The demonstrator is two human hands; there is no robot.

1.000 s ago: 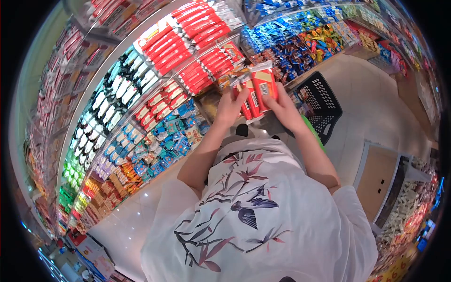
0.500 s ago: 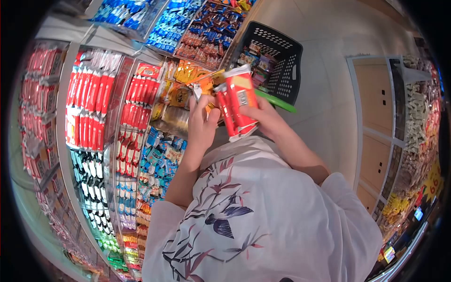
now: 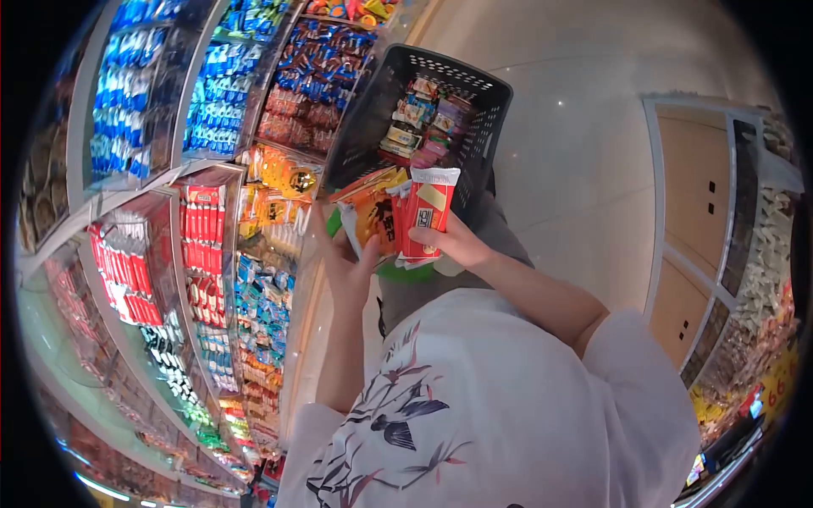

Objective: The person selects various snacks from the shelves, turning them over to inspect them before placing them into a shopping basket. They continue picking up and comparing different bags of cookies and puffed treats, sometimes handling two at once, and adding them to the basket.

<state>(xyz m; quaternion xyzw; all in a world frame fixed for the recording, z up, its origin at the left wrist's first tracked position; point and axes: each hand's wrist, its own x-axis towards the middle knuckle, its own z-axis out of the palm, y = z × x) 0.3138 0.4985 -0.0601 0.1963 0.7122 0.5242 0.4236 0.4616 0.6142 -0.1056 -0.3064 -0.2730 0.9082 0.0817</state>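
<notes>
My left hand (image 3: 349,261) holds an orange snack packet (image 3: 370,222), its thumb across the front and its fingers behind. Red snack packets (image 3: 430,207) with white ends are gripped in my right hand (image 3: 461,244), side by side with the orange one and touching it. Both hands are just over the near end of a dark perforated basket (image 3: 495,110). Several small packaged snacks (image 3: 417,123) lie inside the basket. Part of a green handle (image 3: 406,273) shows beneath the hands.
Shelf bins of wrapped snacks, among them red packets (image 3: 203,224) and blue packets (image 3: 222,102), line the left side. Wooden cabinet doors (image 3: 696,182) stand at the right beside more packaged goods. Pale tiled floor (image 3: 576,135) lies between.
The view has turned, and the basket now appears farther left, under my hands. The orange packet in my left hand is now beside the red packets and more fully visible.
</notes>
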